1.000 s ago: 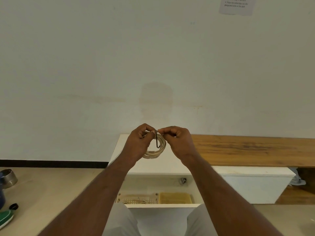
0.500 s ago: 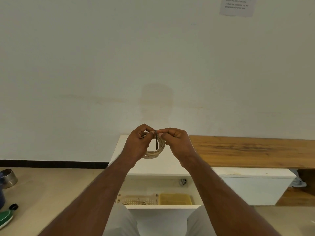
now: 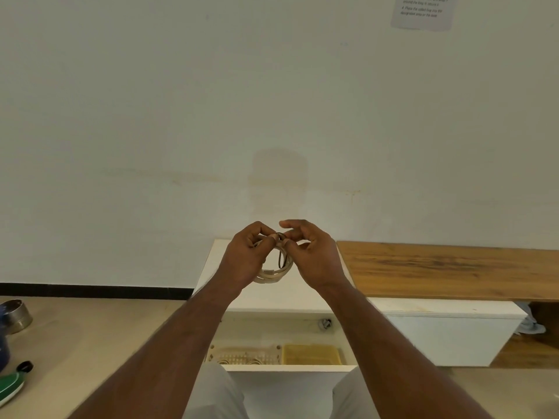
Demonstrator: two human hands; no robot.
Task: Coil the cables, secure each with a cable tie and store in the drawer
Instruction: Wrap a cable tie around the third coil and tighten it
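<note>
1. Coil (image 3: 273,272): a cream cable wound into a ring, held up in the air between my two hands, above the white counter (image 3: 272,293) and clear of it. The ring hangs below the fingertips, its plane roughly facing me.
2. Tie (image 3: 282,257): a thin dark strand looped round the right side of the coil, running up and down across the windings, its top end at the pinch point.
3. Left hand (image 3: 245,259): fingers curled round the coil's left side, thumb and forefinger pinching at the top. Right hand (image 3: 314,256): thumb and forefinger pinch the tie's upper end, the other fingers loosely curled. The two hands meet tip to tip over the coil.
4. I judge the tie is being twisted or closed; the right hand is the nearer one to the tie's end, the left only steadies.
5. Drawer (image 3: 279,346): pulled open directly below the hands and nearer to me, so the coil goes down and toward me. Inside lie a pale slotted tray (image 3: 245,355) and a yellow box (image 3: 311,354).
6. In the way: nothing between hands and drawer that I can see. A wooden bench top (image 3: 453,269) lies to the right, a metal bowl (image 3: 16,316) far left on the floor.
</note>
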